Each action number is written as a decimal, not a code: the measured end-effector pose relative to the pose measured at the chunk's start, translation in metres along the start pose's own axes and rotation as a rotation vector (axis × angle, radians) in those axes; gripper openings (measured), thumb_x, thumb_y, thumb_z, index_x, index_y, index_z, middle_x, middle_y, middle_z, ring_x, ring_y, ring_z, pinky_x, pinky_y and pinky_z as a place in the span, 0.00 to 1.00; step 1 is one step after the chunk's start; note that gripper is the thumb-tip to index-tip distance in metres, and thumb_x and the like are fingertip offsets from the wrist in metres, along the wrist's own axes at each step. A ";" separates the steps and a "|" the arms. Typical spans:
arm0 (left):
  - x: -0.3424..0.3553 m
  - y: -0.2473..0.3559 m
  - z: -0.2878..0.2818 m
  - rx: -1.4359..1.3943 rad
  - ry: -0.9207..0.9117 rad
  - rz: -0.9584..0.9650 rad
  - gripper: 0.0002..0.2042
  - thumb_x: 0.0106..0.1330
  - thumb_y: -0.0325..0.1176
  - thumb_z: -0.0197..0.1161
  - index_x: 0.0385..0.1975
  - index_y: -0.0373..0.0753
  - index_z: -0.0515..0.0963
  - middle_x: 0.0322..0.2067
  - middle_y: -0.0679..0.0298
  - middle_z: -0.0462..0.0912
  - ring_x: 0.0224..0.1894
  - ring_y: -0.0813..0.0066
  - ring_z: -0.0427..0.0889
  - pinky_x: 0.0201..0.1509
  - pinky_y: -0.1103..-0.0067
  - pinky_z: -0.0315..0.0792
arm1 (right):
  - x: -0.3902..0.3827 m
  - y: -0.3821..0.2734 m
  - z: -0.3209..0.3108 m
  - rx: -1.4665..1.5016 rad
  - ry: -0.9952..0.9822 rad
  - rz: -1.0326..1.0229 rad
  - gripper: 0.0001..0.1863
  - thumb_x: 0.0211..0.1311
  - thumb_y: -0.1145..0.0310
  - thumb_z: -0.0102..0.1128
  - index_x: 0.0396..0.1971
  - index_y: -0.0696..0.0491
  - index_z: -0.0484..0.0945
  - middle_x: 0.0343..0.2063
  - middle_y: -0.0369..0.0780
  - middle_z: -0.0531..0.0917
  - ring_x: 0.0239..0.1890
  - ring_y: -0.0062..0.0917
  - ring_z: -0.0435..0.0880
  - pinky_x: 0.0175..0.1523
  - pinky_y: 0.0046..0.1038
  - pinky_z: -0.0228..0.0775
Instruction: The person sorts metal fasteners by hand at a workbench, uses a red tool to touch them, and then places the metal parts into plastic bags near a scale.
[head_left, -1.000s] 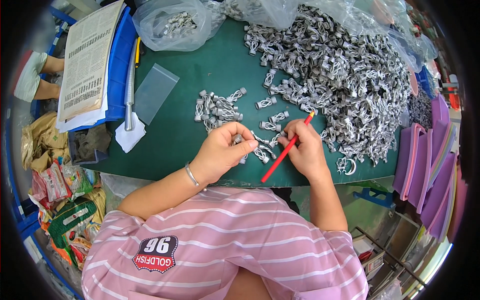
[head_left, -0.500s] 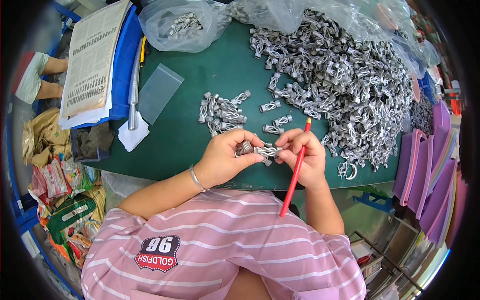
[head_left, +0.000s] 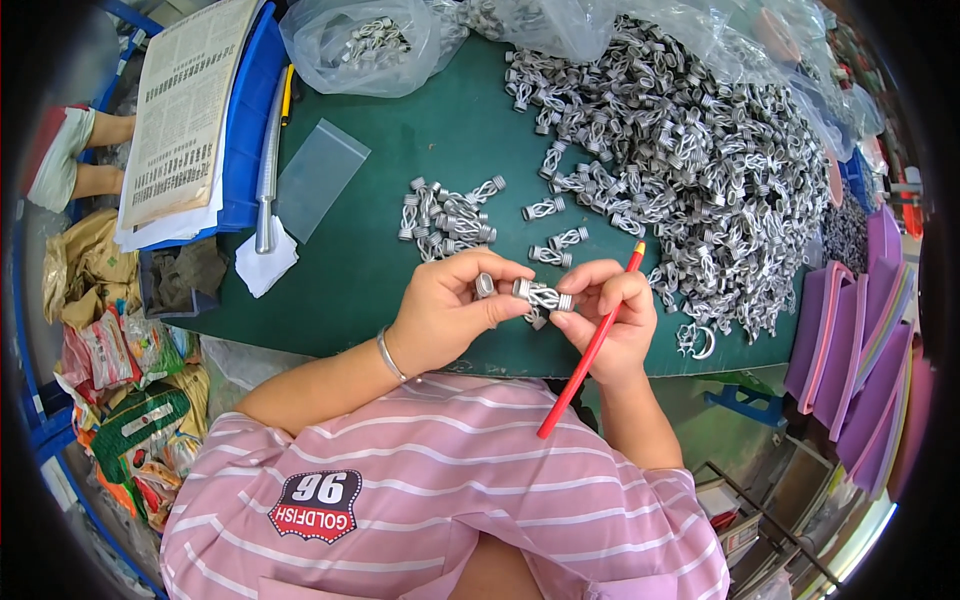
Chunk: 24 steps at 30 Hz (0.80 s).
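Note:
Over the table's near edge, I hold a small silver metal part (head_left: 541, 295) with ribbed ends and open twisted wires between them. My left hand (head_left: 450, 303) pinches one end between thumb and fingers, with a second ribbed part (head_left: 484, 285) tucked inside its grip. Thumb and fingers of my right hand (head_left: 618, 315) close on the other end. A red pencil (head_left: 585, 360) also lies in that hand, slanting down toward my shirt. Just beyond my hands sits a small heap of like parts (head_left: 450, 222), with a few loose ones (head_left: 545, 209) to its right.
A large pile of the same parts (head_left: 700, 170) covers the table's right side. Clear plastic bags (head_left: 360, 60) line the far edge. At left are a blue bin (head_left: 245, 130) with papers, a metal rod (head_left: 267, 190) and a flat clear bag (head_left: 322, 180). Purple foam sheets (head_left: 845, 340) stand at right.
The held part has turned and shifted slightly right, showing its open end. My right hand has moved a little right, and the pencil tilts more. The heaps look unchanged.

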<state>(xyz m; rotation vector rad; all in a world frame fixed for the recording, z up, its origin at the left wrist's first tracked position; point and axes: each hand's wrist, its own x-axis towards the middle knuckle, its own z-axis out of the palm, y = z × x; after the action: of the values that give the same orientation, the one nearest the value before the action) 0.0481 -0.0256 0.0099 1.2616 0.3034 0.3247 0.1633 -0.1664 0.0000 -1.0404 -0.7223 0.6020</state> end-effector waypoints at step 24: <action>0.003 -0.005 -0.033 -0.781 0.011 -0.403 0.08 0.60 0.27 0.52 0.38 0.35 0.69 0.23 0.64 0.70 0.20 0.80 0.69 0.19 0.86 0.64 | 0.011 0.003 -0.002 -1.025 -0.164 -0.017 0.13 0.40 0.78 0.63 0.20 0.55 0.65 0.20 0.41 0.74 0.25 0.36 0.73 0.31 0.31 0.66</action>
<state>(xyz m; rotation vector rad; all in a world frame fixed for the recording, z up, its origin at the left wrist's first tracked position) 0.0381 0.0031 -0.0045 0.4145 0.3827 0.0799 0.1716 -0.1585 -0.0006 -1.9319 -1.2316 0.2757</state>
